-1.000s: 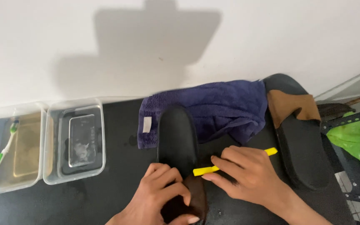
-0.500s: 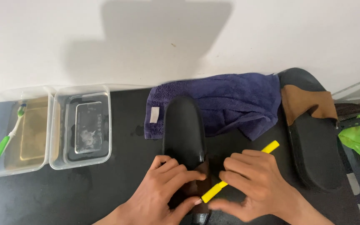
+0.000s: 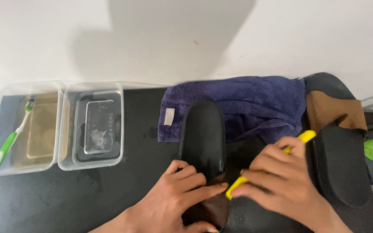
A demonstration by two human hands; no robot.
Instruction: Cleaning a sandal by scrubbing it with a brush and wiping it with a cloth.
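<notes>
Black slipper (image 3: 202, 136) lay sole-up on the black table (image 3: 109, 194), long axis 12-to-6, toe at 12 over the edge of the purple towel (image 3: 242, 105), brown strap end at 6 under the hands. Left hand (image 3: 175, 196) pressed flat on the strap end, fingers (image 3: 203, 190) stretched toward 3, not curled round anything, pinning the slipper down. Right hand (image 3: 281, 181) clenched round the yellow toothbrush (image 3: 238, 186), handle running from 2 down to 8, far end poking out past the knuckles at 2, near end touching or just off the slipper's right edge, right at the left fingertips; contact hard to tell through blur. Slipper sat at 9 from the right hand, so brush end nearer than any finger. Second black slipper (image 3: 339, 168) with brown strap at 3, just beside the right hand, untouched. Two clear tubs (image 3: 61, 125) well apart at 9, green toothbrush (image 3: 5, 149) leaning in the left one.
</notes>
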